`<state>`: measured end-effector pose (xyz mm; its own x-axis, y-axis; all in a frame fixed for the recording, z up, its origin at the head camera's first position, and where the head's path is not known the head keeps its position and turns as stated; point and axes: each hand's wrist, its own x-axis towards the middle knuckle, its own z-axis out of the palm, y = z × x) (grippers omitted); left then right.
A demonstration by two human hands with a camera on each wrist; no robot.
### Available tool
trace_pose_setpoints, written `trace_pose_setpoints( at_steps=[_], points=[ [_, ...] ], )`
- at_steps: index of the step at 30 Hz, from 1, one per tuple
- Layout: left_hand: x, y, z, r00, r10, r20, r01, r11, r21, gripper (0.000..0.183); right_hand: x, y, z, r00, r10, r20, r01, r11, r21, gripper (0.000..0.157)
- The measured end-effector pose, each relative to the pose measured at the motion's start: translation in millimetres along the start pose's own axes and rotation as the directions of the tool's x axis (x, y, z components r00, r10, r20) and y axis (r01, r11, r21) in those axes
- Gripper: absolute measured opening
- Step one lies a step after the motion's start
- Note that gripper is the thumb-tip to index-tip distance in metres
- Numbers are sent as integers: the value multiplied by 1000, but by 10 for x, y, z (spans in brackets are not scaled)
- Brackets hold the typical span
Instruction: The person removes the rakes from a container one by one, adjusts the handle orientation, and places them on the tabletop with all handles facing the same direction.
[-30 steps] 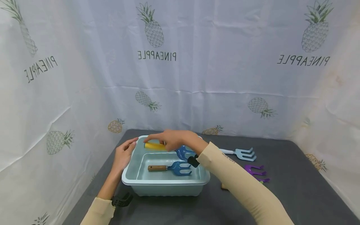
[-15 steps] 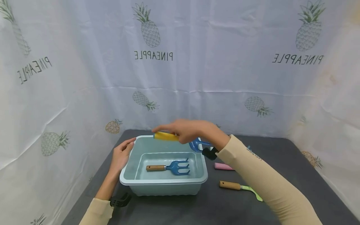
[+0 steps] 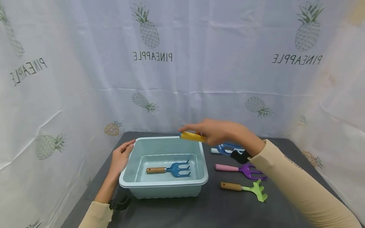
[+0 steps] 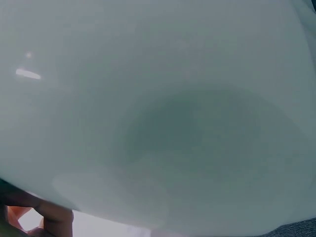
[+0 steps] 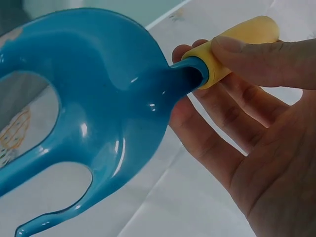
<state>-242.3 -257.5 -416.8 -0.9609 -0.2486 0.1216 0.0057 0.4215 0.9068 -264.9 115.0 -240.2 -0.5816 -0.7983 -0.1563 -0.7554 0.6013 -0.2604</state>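
My right hand (image 3: 218,131) grips the yellow handle (image 5: 247,37) of a blue garden hand fork (image 5: 113,94), thumb on one side and fingers on the other. In the head view it is held up just past the right rim of a pale blue-green basin (image 3: 163,191), its blue tines partly hidden behind the wrist. My left hand (image 3: 119,158) holds the basin's left rim near the far corner. The left wrist view is mostly filled by the basin's wall (image 4: 163,123), with fingers at the lower left. Inside the basin lies another blue hand fork (image 3: 176,169) with a wooden handle.
Right of the basin, on the dark table (image 3: 205,210), lie a purple fork (image 3: 249,171) with a pink handle and a green rake (image 3: 258,190) with a wooden handle. A white-handled tool (image 3: 215,151) lies farther back. A pineapple-print curtain (image 3: 182,72) stands behind.
My right hand has carried the yellow-handled hand fork up and rightward, from over the basin to beyond its right rim. The left hand stays on the rim.
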Motion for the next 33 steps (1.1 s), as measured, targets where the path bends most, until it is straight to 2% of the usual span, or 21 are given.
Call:
trace_pose_setpoints(
  at_steps=[11,16,25,33],
  points=[
    [41,-8,8,999,17,-28,-17,1000,-7,46,-435,264,112,998,61,-25,-62,998,-33,89],
    [39,-6,8,999,25,-21,-25,1000,1,47,-575,441,148,994,103,-30,-104,995,-14,98],
    [23,-17,-1,1000,19,-24,-19,1000,9,46,-813,862,299,992,110,-58,-113,992,-52,82],
    [24,-25,13,1000,12,-16,-12,1000,3,48,-1045,1326,507,986,167,-30,-165,985,53,73]
  ],
)
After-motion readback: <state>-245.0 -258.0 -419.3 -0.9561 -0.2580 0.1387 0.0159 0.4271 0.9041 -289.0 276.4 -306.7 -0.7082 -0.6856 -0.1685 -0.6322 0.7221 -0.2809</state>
